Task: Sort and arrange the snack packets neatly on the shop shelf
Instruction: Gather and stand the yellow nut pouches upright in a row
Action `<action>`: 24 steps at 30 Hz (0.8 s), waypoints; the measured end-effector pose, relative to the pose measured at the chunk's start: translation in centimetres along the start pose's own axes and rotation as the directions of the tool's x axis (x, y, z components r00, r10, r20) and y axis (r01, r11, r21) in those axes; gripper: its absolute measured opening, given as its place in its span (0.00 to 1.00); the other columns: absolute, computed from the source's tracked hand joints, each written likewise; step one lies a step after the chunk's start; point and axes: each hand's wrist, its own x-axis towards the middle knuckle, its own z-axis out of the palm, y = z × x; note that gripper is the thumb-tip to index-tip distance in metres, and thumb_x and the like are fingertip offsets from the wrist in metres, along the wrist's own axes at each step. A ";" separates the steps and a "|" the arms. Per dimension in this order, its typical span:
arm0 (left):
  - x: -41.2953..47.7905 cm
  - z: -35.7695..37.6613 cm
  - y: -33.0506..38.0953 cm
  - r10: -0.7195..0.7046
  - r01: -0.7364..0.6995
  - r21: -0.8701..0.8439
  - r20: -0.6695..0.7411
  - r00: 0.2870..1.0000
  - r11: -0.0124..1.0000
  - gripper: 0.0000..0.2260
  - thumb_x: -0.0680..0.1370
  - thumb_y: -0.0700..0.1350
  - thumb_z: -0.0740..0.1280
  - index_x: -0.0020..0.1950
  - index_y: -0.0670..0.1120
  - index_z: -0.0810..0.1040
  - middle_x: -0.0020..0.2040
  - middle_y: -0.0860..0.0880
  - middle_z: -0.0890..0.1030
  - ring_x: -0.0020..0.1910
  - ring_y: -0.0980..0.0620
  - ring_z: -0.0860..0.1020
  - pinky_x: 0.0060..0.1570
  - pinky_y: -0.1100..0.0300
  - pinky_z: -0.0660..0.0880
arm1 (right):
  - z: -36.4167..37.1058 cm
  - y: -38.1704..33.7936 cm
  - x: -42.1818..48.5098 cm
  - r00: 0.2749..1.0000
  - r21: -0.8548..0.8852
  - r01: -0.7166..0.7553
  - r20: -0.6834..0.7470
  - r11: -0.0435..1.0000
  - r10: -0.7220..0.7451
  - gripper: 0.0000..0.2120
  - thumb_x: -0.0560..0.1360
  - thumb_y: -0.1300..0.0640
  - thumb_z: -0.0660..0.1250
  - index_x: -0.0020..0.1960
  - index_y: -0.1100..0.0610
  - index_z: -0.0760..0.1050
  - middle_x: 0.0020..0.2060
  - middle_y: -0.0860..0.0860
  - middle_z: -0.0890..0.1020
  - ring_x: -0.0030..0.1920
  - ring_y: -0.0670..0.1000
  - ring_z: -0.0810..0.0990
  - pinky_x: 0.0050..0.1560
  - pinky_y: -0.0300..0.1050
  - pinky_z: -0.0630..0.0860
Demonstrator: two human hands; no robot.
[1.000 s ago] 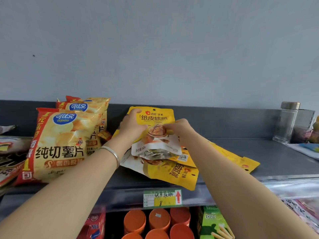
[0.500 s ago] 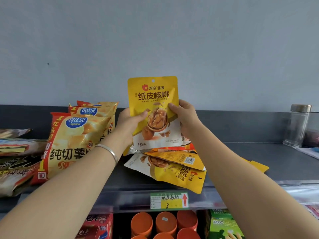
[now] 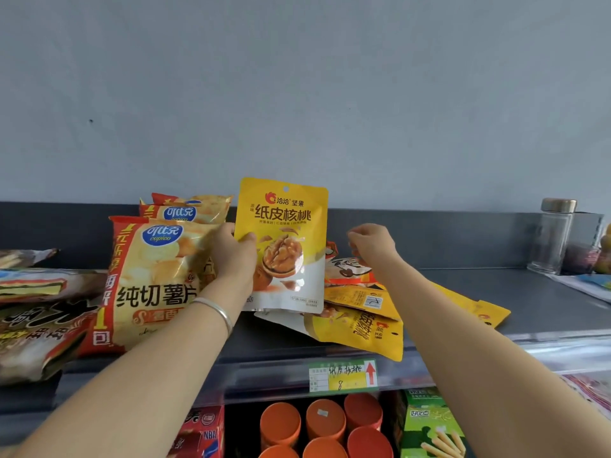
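Walnut packet (image 3: pixel 287 246) is standing upright on the shelf (image 3: pixel 496 292) beside the chip bags (image 3: pixel 152 279), and your left hand (image 3: pixel 233 256) is gripping its left edge. Your right hand (image 3: pixel 372 242) is hovering above the pile of yellow packets (image 3: pixel 360 322), fingers loosely curled, holding nothing.

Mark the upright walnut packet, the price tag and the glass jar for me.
walnut packet (image 3: pixel 287 247): head view, on the walnut picture at its middle.
price tag (image 3: pixel 343 375): head view, on the handwritten middle of the label.
glass jar (image 3: pixel 551 241): head view, on its clear body.
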 end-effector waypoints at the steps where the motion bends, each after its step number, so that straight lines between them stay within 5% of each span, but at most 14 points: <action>1: -0.1 0.0 -0.3 -0.005 0.005 0.007 -0.006 1.000 1.000 0.05 0.77 0.37 0.62 0.50 0.44 0.75 0.49 0.45 0.80 0.47 0.45 0.78 0.44 0.56 0.72 | -0.1 0.3 -0.2 1.000 -0.021 0.002 -0.003 1.000 -0.003 0.13 0.78 0.59 0.62 0.60 0.59 0.78 0.45 0.52 0.79 0.47 0.52 0.77 0.53 0.51 0.77; 6: -1.0 -0.3 -0.2 0.009 -0.008 0.025 -0.044 0.999 1.000 0.13 0.79 0.39 0.60 0.63 0.44 0.67 0.54 0.48 0.75 0.49 0.49 0.74 0.48 0.56 0.70 | 0.0 0.1 -1.3 0.999 0.009 -0.006 0.031 1.000 0.006 0.14 0.80 0.54 0.61 0.61 0.58 0.76 0.50 0.54 0.81 0.53 0.56 0.80 0.56 0.53 0.79; 9: -1.2 -0.4 -0.3 0.042 -0.041 0.087 -0.001 0.999 0.995 0.17 0.79 0.38 0.61 0.67 0.47 0.63 0.55 0.49 0.72 0.50 0.51 0.72 0.48 0.56 0.69 | 0.5 -1.4 -2.3 0.976 0.150 -0.029 0.218 0.988 -0.005 0.14 0.79 0.45 0.61 0.57 0.54 0.75 0.48 0.52 0.81 0.46 0.53 0.82 0.49 0.50 0.81; 12: -1.0 -0.5 -0.3 0.055 -0.057 0.130 0.014 0.998 0.990 0.20 0.78 0.35 0.60 0.68 0.48 0.63 0.56 0.48 0.74 0.49 0.51 0.73 0.47 0.56 0.71 | 1.6 -2.8 -2.6 0.928 0.129 0.002 0.368 0.992 -0.050 0.10 0.78 0.49 0.65 0.56 0.54 0.74 0.48 0.51 0.82 0.43 0.52 0.83 0.41 0.45 0.80; 16: 0.0 -0.9 0.8 0.129 -0.127 0.191 0.002 0.992 0.973 0.19 0.78 0.32 0.60 0.66 0.47 0.66 0.61 0.46 0.76 0.54 0.49 0.76 0.49 0.56 0.74 | 2.7 -4.1 -1.7 0.959 0.069 0.082 0.266 0.994 -0.098 0.03 0.76 0.57 0.67 0.48 0.56 0.77 0.47 0.55 0.82 0.44 0.56 0.83 0.43 0.50 0.82; 21: 1.2 -1.4 3.3 0.205 -0.217 0.267 0.073 0.976 0.939 0.25 0.77 0.36 0.63 0.72 0.51 0.63 0.67 0.46 0.70 0.64 0.47 0.71 0.62 0.50 0.71 | 2.4 -6.6 0.3 0.974 0.031 0.201 0.101 0.979 -0.204 0.03 0.74 0.63 0.65 0.42 0.61 0.74 0.43 0.63 0.82 0.41 0.61 0.82 0.46 0.59 0.81; 24: 0.4 -2.0 3.9 0.209 -0.263 0.359 0.184 0.960 0.895 0.23 0.78 0.41 0.64 0.72 0.52 0.64 0.70 0.46 0.68 0.68 0.46 0.68 0.65 0.51 0.68 | 3.6 -6.7 1.8 0.978 -0.008 0.205 0.028 0.979 -0.204 0.09 0.70 0.67 0.63 0.37 0.56 0.66 0.36 0.62 0.78 0.36 0.59 0.78 0.40 0.47 0.78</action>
